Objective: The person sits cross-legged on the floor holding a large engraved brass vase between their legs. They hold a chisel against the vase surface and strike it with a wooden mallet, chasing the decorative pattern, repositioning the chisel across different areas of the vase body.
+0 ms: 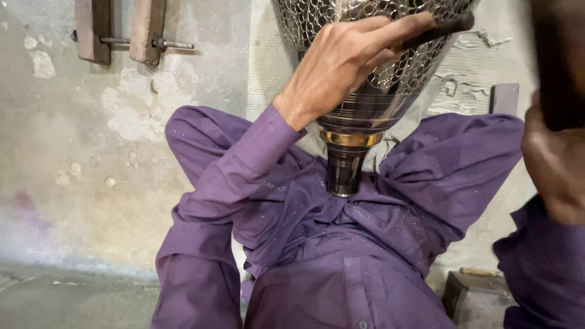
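A large metal vase (390,91) with a cut-out scale pattern and a brass ring rests neck-down (345,173) between my crossed legs in purple cloth. My left hand (341,67) lies against its patterned side and pinches a thin dark rod-like tool (442,29), whose tip touches the metal. My right hand (554,164) is raised at the right edge, closed around a dark blurred object (560,61) close to the camera; what that object is cannot be made out.
Two wooden blocks joined by a metal bolt (122,30) lie at the top left on the stained concrete floor (73,152). A small dark block (469,286) sits at the lower right, a dark flat piece (504,99) beyond my right knee.
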Action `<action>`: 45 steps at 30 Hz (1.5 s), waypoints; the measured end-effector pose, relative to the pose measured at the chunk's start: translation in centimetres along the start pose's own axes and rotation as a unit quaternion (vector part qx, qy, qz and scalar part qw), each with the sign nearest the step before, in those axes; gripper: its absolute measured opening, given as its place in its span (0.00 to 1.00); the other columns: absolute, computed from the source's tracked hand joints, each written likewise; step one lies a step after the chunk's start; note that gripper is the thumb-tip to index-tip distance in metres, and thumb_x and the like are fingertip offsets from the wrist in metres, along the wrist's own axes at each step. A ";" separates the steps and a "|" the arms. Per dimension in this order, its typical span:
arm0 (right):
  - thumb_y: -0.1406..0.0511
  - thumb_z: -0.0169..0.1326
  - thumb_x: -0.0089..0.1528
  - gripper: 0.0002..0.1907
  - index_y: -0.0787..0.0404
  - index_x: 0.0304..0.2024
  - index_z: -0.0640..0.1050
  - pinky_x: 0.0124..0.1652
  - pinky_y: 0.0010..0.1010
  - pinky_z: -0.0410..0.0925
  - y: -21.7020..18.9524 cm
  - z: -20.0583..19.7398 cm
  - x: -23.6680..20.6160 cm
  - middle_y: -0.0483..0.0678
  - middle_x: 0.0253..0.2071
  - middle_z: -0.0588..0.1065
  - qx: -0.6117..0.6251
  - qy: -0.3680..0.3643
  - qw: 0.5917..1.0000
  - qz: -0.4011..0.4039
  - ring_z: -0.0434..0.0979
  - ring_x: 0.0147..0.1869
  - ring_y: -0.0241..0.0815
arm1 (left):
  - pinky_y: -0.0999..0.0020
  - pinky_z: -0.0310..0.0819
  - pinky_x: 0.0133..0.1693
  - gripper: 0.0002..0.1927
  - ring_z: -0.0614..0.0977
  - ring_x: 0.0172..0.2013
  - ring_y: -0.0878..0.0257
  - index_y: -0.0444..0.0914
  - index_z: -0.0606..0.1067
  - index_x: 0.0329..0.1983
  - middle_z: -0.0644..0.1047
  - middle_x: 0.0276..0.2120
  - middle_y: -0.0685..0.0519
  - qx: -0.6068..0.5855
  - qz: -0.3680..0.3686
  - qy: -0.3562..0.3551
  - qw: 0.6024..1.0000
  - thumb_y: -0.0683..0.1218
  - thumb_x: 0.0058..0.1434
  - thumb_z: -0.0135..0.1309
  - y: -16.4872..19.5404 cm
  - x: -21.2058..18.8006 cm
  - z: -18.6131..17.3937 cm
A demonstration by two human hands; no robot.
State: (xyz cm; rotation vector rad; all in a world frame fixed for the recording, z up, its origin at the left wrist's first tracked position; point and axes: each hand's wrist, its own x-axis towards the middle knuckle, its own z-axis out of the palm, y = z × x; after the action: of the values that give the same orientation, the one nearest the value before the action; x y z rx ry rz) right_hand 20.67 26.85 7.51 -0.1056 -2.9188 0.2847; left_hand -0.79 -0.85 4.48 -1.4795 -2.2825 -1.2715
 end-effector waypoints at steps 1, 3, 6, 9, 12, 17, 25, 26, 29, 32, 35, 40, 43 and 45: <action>0.74 0.53 0.79 0.10 0.68 0.60 0.68 0.46 0.32 0.76 0.5 0.3 0.2 0.59 0.46 0.76 0.039 -0.002 0.999 0.015 0.82 0.45 0.46 | 0.61 0.79 0.39 0.28 0.81 0.34 0.61 0.54 0.66 0.71 0.78 0.39 0.56 -0.003 -0.014 0.009 1.000 0.44 0.71 0.61 0.2 -0.1 -0.1; 0.70 0.51 0.78 0.11 0.70 0.59 0.68 0.39 0.30 0.74 1.6 0.5 -0.3 0.59 0.41 0.74 0.160 -0.002 0.986 0.040 0.80 0.37 0.46 | 0.62 0.79 0.38 0.29 0.81 0.34 0.61 0.55 0.66 0.71 0.78 0.39 0.56 -0.004 -0.019 0.016 1.000 0.44 0.71 0.61 0.5 -0.2 -0.3; 0.73 0.48 0.74 0.17 0.77 0.64 0.69 0.35 0.36 0.73 3.8 0.8 -0.5 0.67 0.45 0.76 -0.086 0.021 0.990 -0.111 0.77 0.30 0.52 | 0.63 0.80 0.38 0.29 0.82 0.34 0.60 0.54 0.65 0.70 0.78 0.39 0.55 -0.020 -0.009 0.045 0.999 0.43 0.69 0.61 0.9 -0.4 -0.7; 0.66 0.42 0.78 0.19 0.69 0.68 0.71 0.30 0.32 0.73 5.2 1.9 -0.3 0.56 0.39 0.77 -0.537 -0.194 0.813 -0.113 0.79 0.31 0.45 | 0.61 0.80 0.39 0.29 0.82 0.34 0.58 0.53 0.64 0.69 0.78 0.39 0.54 -0.050 -0.009 0.077 0.996 0.42 0.67 0.60 1.3 -0.7 -0.5; 0.64 0.41 0.79 0.18 0.69 0.66 0.71 0.32 0.32 0.73 6.4 3.0 0.9 0.56 0.40 0.77 -0.698 -0.220 0.633 -0.251 0.79 0.33 0.45 | 0.64 0.83 0.39 0.29 0.83 0.32 0.61 0.53 0.65 0.71 0.81 0.40 0.56 -0.073 -0.060 0.043 0.995 0.43 0.70 0.60 1.2 -0.8 -0.1; 0.63 0.42 0.79 0.16 0.69 0.61 0.73 0.35 0.32 0.72 8.2 2.8 2.5 0.56 0.39 0.77 -0.025 -0.092 0.995 0.035 0.78 0.35 0.43 | 0.67 0.85 0.45 0.31 0.86 0.40 0.64 0.55 0.64 0.73 0.81 0.49 0.54 -0.109 -0.041 0.110 0.987 0.44 0.70 0.61 0.7 -2.1 0.7; 0.61 0.43 0.80 0.16 0.69 0.54 0.75 0.38 0.32 0.71 8.6 2.8 3.0 0.56 0.39 0.76 0.090 -0.115 0.985 0.088 0.78 0.36 0.40 | 0.72 0.89 0.52 0.31 0.89 0.46 0.68 0.56 0.64 0.72 0.82 0.47 0.58 -0.163 -0.070 0.116 0.977 0.41 0.72 0.61 -0.2 -2.5 1.5; 0.61 0.43 0.80 0.16 0.69 0.53 0.76 0.39 0.32 0.71 8.7 2.8 3.2 0.56 0.39 0.76 0.105 -0.119 0.983 0.093 0.78 0.37 0.40 | 0.73 0.89 0.51 0.31 0.89 0.46 0.68 0.56 0.64 0.72 0.83 0.47 0.57 -0.160 -0.072 0.116 0.978 0.41 0.72 0.61 -0.2 -2.5 1.5; 0.60 0.44 0.80 0.17 0.68 0.50 0.77 0.40 0.32 0.71 8.8 2.5 3.7 0.56 0.38 0.76 0.124 -0.123 0.979 0.101 0.78 0.37 0.39 | 0.73 0.88 0.49 0.31 0.89 0.45 0.68 0.56 0.65 0.72 0.83 0.48 0.56 -0.150 -0.071 0.115 0.980 0.42 0.71 0.61 0.1 -2.6 1.2; 0.63 0.42 0.80 0.15 0.69 0.52 0.74 0.39 0.29 0.69 9.0 2.1 3.8 0.55 0.38 0.73 0.068 -0.108 0.989 0.068 0.77 0.38 0.39 | 0.72 0.87 0.49 0.30 0.89 0.45 0.67 0.56 0.66 0.72 0.82 0.51 0.53 -0.149 -0.055 0.115 0.981 0.42 0.72 0.60 0.3 -2.6 1.0; 0.63 0.43 0.79 0.14 0.69 0.54 0.74 0.38 0.30 0.69 8.7 2.0 3.9 0.55 0.38 0.73 0.065 -0.099 0.992 0.052 0.77 0.38 0.40 | 0.72 0.88 0.49 0.27 0.89 0.45 0.67 0.54 0.66 0.70 0.83 0.50 0.54 -0.143 -0.069 0.115 0.981 0.43 0.72 0.60 0.5 -2.5 1.1; 0.65 0.45 0.78 0.13 0.71 0.56 0.72 0.38 0.31 0.69 8.2 2.2 4.3 0.56 0.38 0.74 0.058 -0.084 0.994 0.026 0.77 0.37 0.42 | 0.72 0.87 0.48 0.28 0.89 0.46 0.66 0.55 0.66 0.71 0.84 0.45 0.54 -0.124 -0.097 0.124 0.980 0.43 0.71 0.61 0.7 -2.7 1.5; 0.66 0.46 0.77 0.13 0.71 0.57 0.72 0.38 0.31 0.70 8.1 2.5 4.4 0.56 0.38 0.74 0.054 -0.077 0.996 0.012 0.77 0.37 0.43 | 0.69 0.86 0.50 0.32 0.87 0.47 0.64 0.59 0.64 0.73 0.82 0.50 0.51 -0.139 -0.051 0.149 0.978 0.42 0.70 0.58 0.5 -2.8 1.8; 0.66 0.47 0.77 0.13 0.72 0.58 0.71 0.38 0.31 0.70 8.1 2.4 4.5 0.56 0.38 0.74 0.051 -0.072 0.996 0.002 0.77 0.37 0.43 | 0.72 0.87 0.48 0.32 0.88 0.44 0.66 0.59 0.63 0.72 0.83 0.44 0.55 -0.118 -0.085 0.139 0.980 0.43 0.70 0.60 0.5 -3.0 2.1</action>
State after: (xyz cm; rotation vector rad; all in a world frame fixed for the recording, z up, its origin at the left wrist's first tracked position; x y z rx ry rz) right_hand 16.14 34.77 4.47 -0.0779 -3.0391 0.4601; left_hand 1.78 -1.35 1.87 -1.0973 -2.1702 -1.7279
